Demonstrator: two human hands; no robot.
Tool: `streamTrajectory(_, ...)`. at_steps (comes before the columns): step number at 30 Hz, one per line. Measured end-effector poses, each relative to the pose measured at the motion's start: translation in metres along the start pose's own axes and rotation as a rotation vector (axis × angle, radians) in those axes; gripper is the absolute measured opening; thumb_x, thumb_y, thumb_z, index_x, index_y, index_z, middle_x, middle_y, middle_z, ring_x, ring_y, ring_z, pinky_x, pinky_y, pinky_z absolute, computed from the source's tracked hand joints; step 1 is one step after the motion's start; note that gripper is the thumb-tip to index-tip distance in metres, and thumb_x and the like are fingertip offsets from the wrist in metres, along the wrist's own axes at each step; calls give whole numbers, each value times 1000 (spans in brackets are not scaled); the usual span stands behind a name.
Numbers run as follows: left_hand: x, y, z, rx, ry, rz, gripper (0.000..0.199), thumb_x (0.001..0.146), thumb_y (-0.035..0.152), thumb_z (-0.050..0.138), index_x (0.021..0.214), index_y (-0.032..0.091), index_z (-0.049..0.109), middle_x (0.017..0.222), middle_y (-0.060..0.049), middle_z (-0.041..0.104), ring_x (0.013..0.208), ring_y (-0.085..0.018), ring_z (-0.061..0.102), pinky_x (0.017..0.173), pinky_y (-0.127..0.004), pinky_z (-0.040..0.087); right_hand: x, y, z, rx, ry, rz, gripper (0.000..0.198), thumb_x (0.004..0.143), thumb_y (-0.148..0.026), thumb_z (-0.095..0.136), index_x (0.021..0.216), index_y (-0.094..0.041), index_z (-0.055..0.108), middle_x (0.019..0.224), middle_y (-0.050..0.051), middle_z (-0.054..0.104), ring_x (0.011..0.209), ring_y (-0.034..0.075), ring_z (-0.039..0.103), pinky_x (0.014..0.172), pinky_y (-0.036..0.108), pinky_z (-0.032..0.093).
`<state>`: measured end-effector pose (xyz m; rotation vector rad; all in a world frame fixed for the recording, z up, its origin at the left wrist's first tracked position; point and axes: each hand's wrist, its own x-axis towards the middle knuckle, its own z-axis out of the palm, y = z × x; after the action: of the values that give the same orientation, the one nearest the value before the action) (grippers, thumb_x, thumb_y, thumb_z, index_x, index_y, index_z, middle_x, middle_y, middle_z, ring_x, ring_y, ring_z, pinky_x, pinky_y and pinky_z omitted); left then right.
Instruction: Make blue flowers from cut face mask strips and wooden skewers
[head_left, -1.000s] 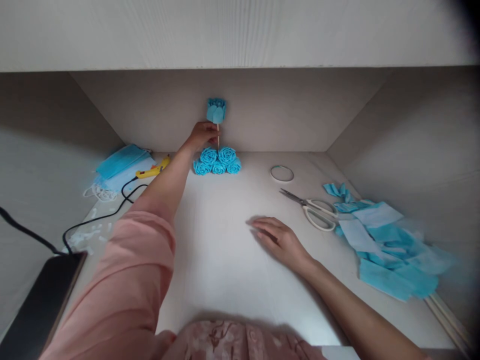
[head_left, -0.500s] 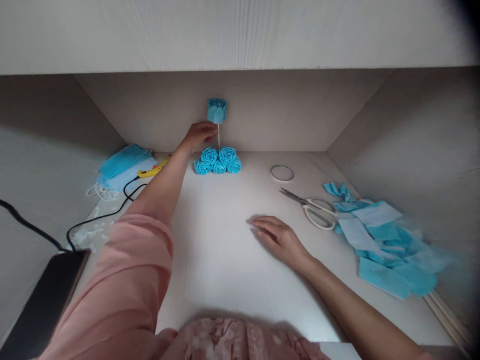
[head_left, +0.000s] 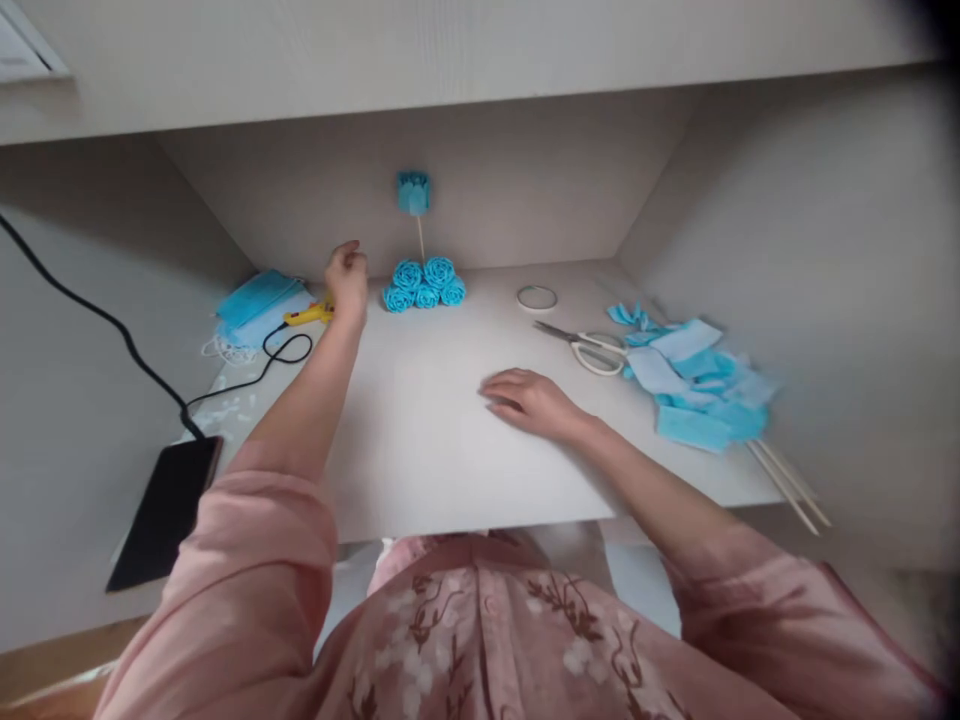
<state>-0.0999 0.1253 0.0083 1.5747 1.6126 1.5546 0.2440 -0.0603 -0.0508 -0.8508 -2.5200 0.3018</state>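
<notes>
My left hand (head_left: 347, 278) is raised near the back wall with fingers loosely bent and nothing visible in them. Beside it stands a blue flower (head_left: 414, 194) on a thin wooden stick (head_left: 421, 240), upright behind a cluster of blue rosettes (head_left: 427, 284). Below my left wrist lies a yellow glue gun (head_left: 304, 315) with a black cord, partly covered by the forearm. Palm down on the white tabletop (head_left: 420, 430), my right hand (head_left: 534, 402) rests with fingers stretched out, touching no object. White-handled scissors (head_left: 585, 347) lie beyond it, blades pointing left.
A thin ring (head_left: 537, 298) lies at the back. To the right are blue and white fabric pieces (head_left: 697, 385), with wooden sticks (head_left: 787, 485) jutting past the table edge. Face masks (head_left: 262, 305) are stacked at left, above a flat black slab (head_left: 166, 512). Side walls enclose the space.
My left hand has let go of the flower's stick and moved left; the flower stays upright. My right hand still rests on the table. The camera view has shifted, showing more of the front edge.
</notes>
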Motion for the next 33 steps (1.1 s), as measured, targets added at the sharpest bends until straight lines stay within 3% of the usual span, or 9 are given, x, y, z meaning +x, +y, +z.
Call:
streamTrajectory(2,-35,10,4,-97,98,-38,31,94,13,41,120,11,57,93,-3,66,72,-8,56,67,-23,42,0,-2,3,-54,-4,-26,32,101,-35,54,118,-17,74,126,12,74,118,28,69,103,47,54)
streamTrajectory(4,-72,21,8,-219,115,-103,23,86,10,47,101,14,64,85,-3,67,65,-9,56,61,-22,42,0,-1,7,-92,12,-23,33,103,-35,52,117,-16,74,125,12,74,118,27,69,102,46,54)
streamTrajectory(7,-118,34,10,-257,0,-176,23,78,7,44,82,15,65,71,-1,62,55,-8,51,54,-20,38,2,1,13,-140,46,-38,34,104,-35,49,117,-17,75,123,12,75,116,26,69,102,44,53)
streamTrajectory(11,-151,28,4,-216,-132,-194,22,74,10,43,74,16,64,63,1,56,49,-9,45,49,-20,31,3,2,18,-198,67,-28,34,104,-33,48,116,-17,75,121,12,76,113,25,69,100,44,52)
streamTrajectory(19,-173,-3,0,-92,-266,-141,20,71,16,44,71,17,65,58,3,48,51,-12,37,52,-24,26,0,-2,17,-333,91,37,39,106,-32,42,101,-15,76,106,13,77,99,23,66,90,36,51)
streamTrajectory(23,-176,0,0,-12,-321,-116,21,73,18,46,73,18,67,59,3,49,54,-13,39,55,-26,26,-3,-8,13,-392,79,65,45,107,-35,37,89,-16,74,91,11,74,88,21,63,80,32,47)
streamTrajectory(33,-181,7,-3,91,-372,-128,24,78,18,46,78,18,70,55,3,47,53,-14,39,56,-27,26,-5,-12,10,-359,127,89,50,107,-38,35,71,-20,64,74,8,68,73,20,58,72,33,43)
